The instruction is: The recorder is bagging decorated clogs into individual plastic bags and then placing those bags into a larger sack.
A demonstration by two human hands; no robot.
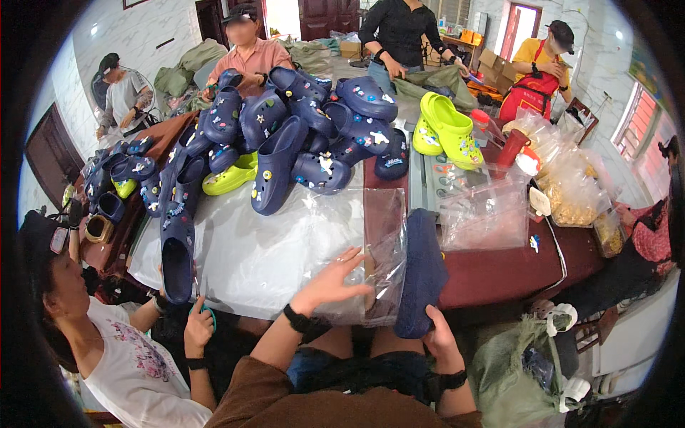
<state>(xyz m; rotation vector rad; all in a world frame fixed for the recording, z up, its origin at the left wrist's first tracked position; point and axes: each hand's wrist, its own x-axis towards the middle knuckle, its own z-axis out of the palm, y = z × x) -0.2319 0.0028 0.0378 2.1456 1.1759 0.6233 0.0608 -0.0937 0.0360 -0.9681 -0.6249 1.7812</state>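
Observation:
My right hand (441, 341) grips a navy blue clog (422, 274) by its lower end. The clog stands on end at the table's near edge, its sole side turned toward me. Just left of it, my left hand (332, 279) is stretched out with its fingers apart over a clear plastic bag (385, 221). Whether those fingers touch the bag, I cannot tell. The bag's right edge meets or overlaps the clog's side. Beyond the bag lies a large heap of navy clogs (275, 164) dotted with colourful charms.
At my left, a co-worker holds scissors (207, 319) against another navy clog (178, 260). Lime green clogs (460, 135) stand at the back right, near plastic bags of small parts (571, 185). A white cable (560, 260) crosses the dark red table (485, 278). A green sack (499, 374) sits at my right.

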